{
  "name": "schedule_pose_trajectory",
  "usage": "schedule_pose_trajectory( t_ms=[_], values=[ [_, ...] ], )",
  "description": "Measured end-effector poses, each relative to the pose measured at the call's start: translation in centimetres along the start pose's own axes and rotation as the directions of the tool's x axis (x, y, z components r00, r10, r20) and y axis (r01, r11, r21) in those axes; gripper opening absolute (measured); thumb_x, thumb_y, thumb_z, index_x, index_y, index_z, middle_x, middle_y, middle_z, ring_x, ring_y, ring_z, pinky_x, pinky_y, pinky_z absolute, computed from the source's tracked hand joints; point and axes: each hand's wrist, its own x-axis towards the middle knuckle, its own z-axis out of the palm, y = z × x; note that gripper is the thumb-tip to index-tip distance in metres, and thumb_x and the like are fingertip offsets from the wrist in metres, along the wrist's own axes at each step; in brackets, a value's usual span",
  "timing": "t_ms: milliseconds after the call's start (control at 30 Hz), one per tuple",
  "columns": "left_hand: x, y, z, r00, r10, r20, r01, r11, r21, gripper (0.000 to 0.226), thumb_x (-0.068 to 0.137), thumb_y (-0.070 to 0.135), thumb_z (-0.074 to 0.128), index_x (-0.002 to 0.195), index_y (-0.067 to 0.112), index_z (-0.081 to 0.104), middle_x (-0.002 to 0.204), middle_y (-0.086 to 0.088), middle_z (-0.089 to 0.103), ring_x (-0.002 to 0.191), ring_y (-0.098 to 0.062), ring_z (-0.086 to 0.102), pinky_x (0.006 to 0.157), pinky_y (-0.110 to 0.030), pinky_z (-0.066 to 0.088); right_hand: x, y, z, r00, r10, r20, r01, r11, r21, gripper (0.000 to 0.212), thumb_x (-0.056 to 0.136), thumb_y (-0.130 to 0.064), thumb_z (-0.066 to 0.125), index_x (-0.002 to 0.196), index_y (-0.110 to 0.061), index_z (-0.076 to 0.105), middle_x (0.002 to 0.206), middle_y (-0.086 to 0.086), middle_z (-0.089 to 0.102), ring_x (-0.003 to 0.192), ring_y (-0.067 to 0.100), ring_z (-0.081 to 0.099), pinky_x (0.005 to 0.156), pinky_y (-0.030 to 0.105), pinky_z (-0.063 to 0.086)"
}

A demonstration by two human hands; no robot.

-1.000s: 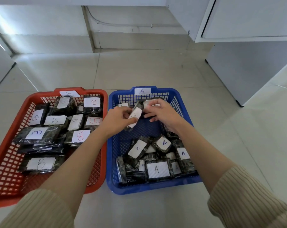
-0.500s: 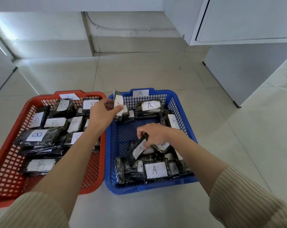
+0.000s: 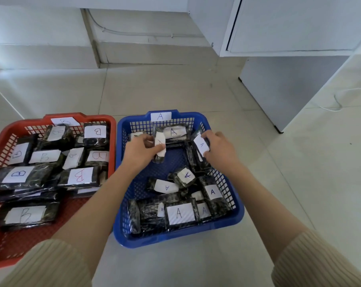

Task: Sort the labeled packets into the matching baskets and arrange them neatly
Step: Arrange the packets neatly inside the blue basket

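A blue basket (image 3: 227, 221) tagged A stands on the floor beside a red basket (image 3: 57, 243) tagged B. Both hold several black wrapped packets with white labels. My left hand (image 3: 139, 151) grips an upright A packet (image 3: 160, 149) over the far middle of the blue basket. My right hand (image 3: 220, 151) holds another A packet (image 3: 200, 145) that stands on edge against the basket's right wall. More A packets (image 3: 180, 213) lie at the near end. B packets (image 3: 79, 176) fill the red basket's far half.
A white cabinet (image 3: 295, 25) with a grey panel below stands at the far right. A white cable (image 3: 339, 104) lies on the tiled floor beside it. A wall and step run along the back.
My left hand moved right, from the blue basket's far left corner to its far middle, with its packet. My right hand left the near pile and went up to the packet at the right wall.
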Motion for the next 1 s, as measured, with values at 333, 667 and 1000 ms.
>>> schedule_pose_trajectory(
  t_ms=[333,667,1000],
  values=[
    [-0.4,-0.6,2.5,0.995,-0.055,0.078,0.051,0.998,0.046,0.047,0.080,0.031,0.074,0.116,0.006,0.059,0.092,-0.003,0.064,0.089,-0.021,0.064,0.085,-0.041,0.054,-1.5,0.3,2.0,0.999,-0.046,-0.005,0.037,0.871,-0.489,0.053,0.092,-0.042,0.048,0.140,-0.021,0.034,0.154,0.001,0.022,0.136,0.027,0.019,0.101,0.042,0.024],
    [-0.3,-1.2,3.0,0.993,-0.080,0.091,0.073,0.994,0.082,0.049,0.080,0.033,0.073,0.118,0.005,0.059,0.101,-0.009,0.068,0.087,-0.024,0.066,0.086,-0.039,0.054,-2.1,0.8,4.2,0.996,-0.002,0.093,0.054,0.831,-0.553,0.062,0.101,-0.046,0.015,0.151,-0.012,0.002,0.160,0.005,0.002,0.145,0.018,-0.019,0.110,0.060,-0.009],
    [-0.5,-1.1,2.9,0.966,-0.165,0.201,0.208,0.954,-0.217,0.029,0.089,0.014,0.062,0.117,0.006,0.062,0.094,0.000,0.067,0.082,-0.012,0.064,0.065,-0.018,0.053,-0.9,-1.4,5.1,0.928,-0.312,-0.203,0.315,0.949,-0.019,0.036,0.098,-0.020,0.047,0.130,-0.004,0.053,0.131,0.011,0.057,0.127,0.026,0.048,0.109,0.035,0.034]
  ],
)
